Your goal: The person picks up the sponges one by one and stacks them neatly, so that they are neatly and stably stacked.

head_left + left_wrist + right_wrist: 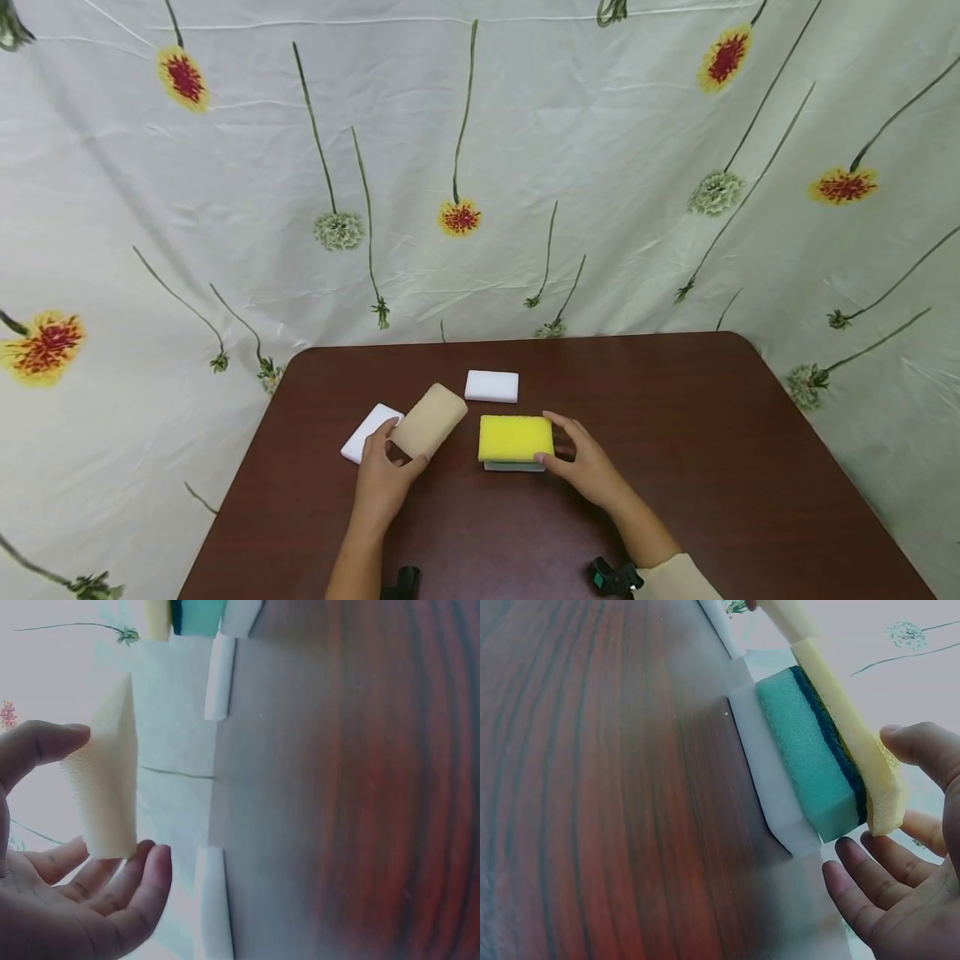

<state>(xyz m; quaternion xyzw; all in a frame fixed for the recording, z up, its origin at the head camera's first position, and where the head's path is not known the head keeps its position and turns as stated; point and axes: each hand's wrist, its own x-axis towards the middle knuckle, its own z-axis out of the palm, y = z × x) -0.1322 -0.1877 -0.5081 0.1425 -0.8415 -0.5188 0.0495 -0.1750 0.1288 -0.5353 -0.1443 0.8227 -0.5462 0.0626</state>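
Between thumb and fingers, my left hand (382, 487) grips a beige sponge (431, 421) by its sides. The left wrist view shows that sponge (109, 780) raised above the tabletop and tilted. My right hand (590, 471) holds a yellow sponge (516, 437) at its right end, thumb on the near side. Beneath the yellow one, in the right wrist view, lies a teal sponge (810, 757) with a dark scouring layer on top. A white block (769, 772) forms the bottom of this stack, on the table.
One white block (367, 433) lies left, partly behind my left hand and the beige sponge. Another white block (491, 386) sits behind the stack. The dark brown table (675, 417) ends at a flower-patterned cloth (405, 275). Black wrist devices (615, 577) show near the front.
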